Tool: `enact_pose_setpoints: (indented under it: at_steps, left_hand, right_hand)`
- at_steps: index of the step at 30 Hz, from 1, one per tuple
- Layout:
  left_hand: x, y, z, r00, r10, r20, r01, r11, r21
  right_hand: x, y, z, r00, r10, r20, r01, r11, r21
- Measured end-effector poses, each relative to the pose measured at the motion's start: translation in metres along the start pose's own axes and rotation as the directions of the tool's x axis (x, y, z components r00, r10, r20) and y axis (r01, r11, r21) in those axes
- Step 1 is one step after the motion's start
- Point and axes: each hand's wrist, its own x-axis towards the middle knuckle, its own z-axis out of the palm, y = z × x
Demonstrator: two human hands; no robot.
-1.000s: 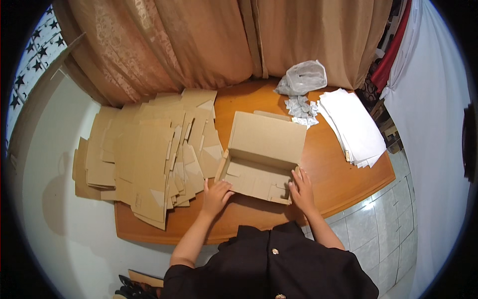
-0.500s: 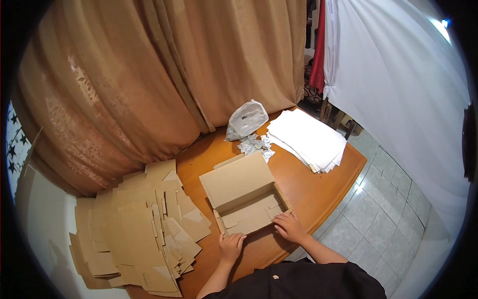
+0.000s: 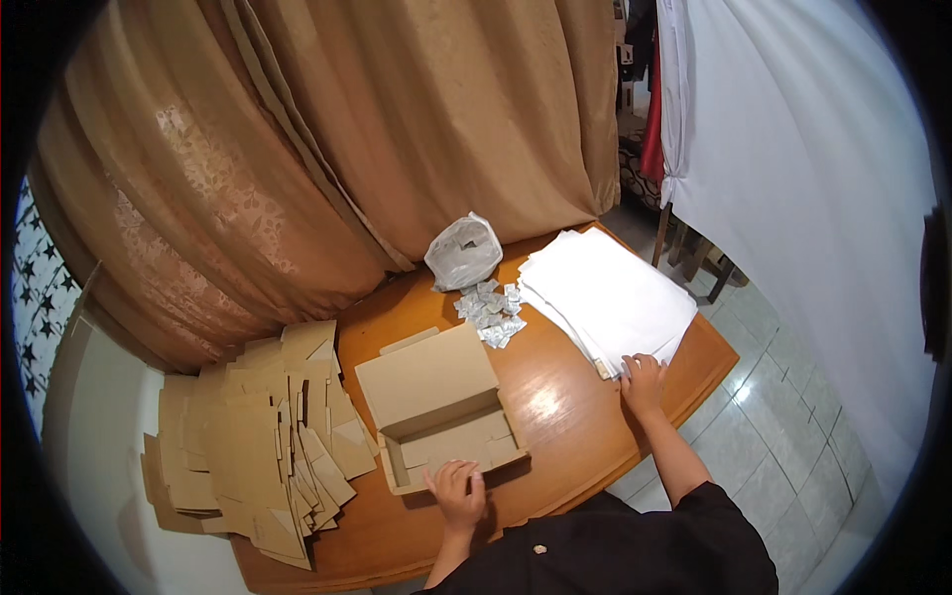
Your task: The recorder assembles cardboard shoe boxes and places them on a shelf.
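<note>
An open cardboard box stands on the wooden table, its lid tilted back and its inside bare. My left hand is at the box's near wall, fingers loosely curved and apart, not gripping it. To the right, my right hand has its fingertips on the near edge of a stack of white paper sheets; its fingers are spread, and no sheet is lifted.
Flattened cardboard boxes are piled at the left. Behind the box lie small silvery packets beside a clear plastic bag. Brown curtains hang along the table's far side; tiled floor shows at right.
My right hand has left the box's right corner and reached over to the paper stack. My left hand has loosened at the front wall. The view has shifted, too.
</note>
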Motion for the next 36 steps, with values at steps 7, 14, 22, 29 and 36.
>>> enact_pose_setpoints:
  at_steps: [7,14,22,29,36]
  left_hand:
    - [0.035,0.063,0.045,0.995,0.087,0.056,-0.077,0.983,-0.167]
    - [0.104,0.109,0.089,0.959,0.231,0.165,-0.2,0.963,-0.183]
    - [0.17,0.103,0.063,0.836,0.176,0.52,0.143,0.846,-0.514]
    - [0.203,0.067,-0.012,0.941,-0.116,0.319,0.338,0.415,-0.845]
    - [0.195,0.02,-0.08,0.955,-0.24,0.172,0.266,0.45,-0.852]
  right_hand:
    - [0.023,0.019,-0.013,0.991,-0.133,0.034,0.128,0.985,0.113]
    - [0.012,-0.052,-0.087,0.904,-0.416,0.098,0.331,0.827,0.455]
    - [0.038,-0.084,-0.174,0.959,-0.26,-0.112,0.283,0.876,0.391]
    - [0.037,-0.109,-0.166,0.946,0.309,-0.101,-0.11,0.597,0.794]
    - [0.032,-0.192,-0.155,0.993,-0.119,0.001,0.092,0.775,0.625]
